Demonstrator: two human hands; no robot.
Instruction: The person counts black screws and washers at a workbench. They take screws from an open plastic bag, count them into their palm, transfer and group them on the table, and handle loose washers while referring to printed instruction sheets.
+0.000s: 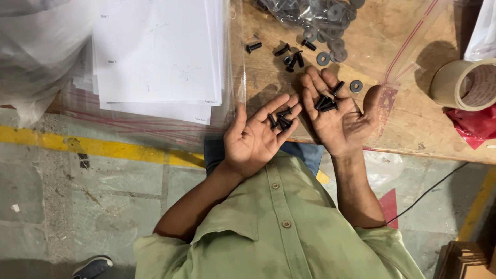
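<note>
My left hand (pixel 256 137) lies palm up at the near edge of the wooden table (pixel 413 124), with several short black screws (pixel 280 120) resting on its fingers. Beside it, my right hand (pixel 338 116) is also palm up and carries several black screws (pixel 327 102) across the base of its fingers. The two hands almost touch at the fingers. Just beyond the fingertips, loose black screws (pixel 293 58) and grey washers (pixel 324 58) lie on the table. One washer (pixel 356 86) sits next to my right thumb.
A clear zip bag of washers and screws (pixel 315 13) lies at the far edge. A stack of white printed sheets (pixel 155 51) in plastic is on the left. A roll of tape (pixel 462 82) and a red bag (pixel 475 126) are on the right. Below are a concrete floor with a yellow line (pixel 93 146) and a black cable (pixel 434 188).
</note>
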